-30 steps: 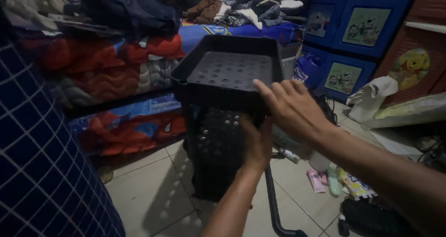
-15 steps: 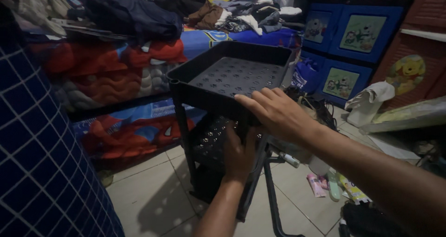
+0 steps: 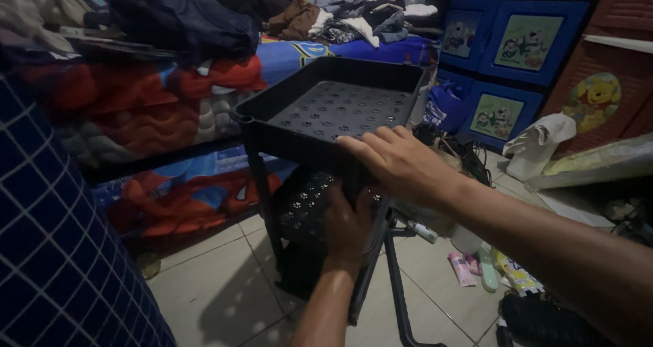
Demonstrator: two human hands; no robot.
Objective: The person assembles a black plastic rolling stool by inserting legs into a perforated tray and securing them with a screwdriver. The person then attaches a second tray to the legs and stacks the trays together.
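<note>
We find a black plastic shelf rack (image 3: 320, 184) standing on the tiled floor (image 3: 224, 286) beside a bed (image 3: 170, 102) heaped with clothes (image 3: 340, 14). Our right hand (image 3: 398, 160) lies flat on the near rim of the top perforated tray (image 3: 333, 106), fingers extended, not clenched. Our left hand (image 3: 347, 224) grasps the rack's near corner post just beneath that tray, in front of the lower tray (image 3: 303, 201).

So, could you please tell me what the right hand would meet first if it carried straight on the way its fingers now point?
Probably the perforated floor of the black top tray: the right hand rests on its near rim, fingers pointing up-left across it. Depth is hard to judge.
</note>
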